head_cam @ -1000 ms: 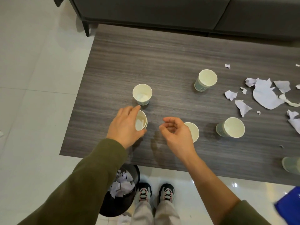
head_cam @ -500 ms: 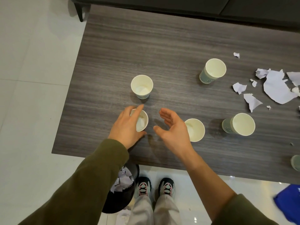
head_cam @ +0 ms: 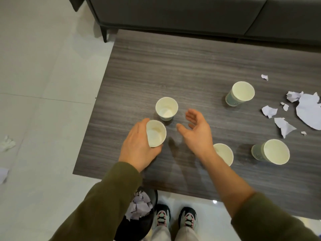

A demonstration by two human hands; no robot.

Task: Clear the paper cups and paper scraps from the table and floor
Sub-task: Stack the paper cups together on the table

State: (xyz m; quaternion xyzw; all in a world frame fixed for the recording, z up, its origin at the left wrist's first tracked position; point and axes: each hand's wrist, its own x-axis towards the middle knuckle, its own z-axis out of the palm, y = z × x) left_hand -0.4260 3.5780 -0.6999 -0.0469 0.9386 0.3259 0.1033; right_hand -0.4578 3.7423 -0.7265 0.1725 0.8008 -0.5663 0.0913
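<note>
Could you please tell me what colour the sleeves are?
The sleeves are olive green; the head view, the only one, shows them clearly.

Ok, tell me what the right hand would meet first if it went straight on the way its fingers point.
The right hand points forward and slightly left, so it would probably graze the upright paper cup on its right side, or slip past it over bare table. Its height is unclear.

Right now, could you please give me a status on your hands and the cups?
Left hand grips a tilted paper cup. Right hand open, empty, near a second cup. Scraps lie on the table, right side; nothing in the way.
</note>
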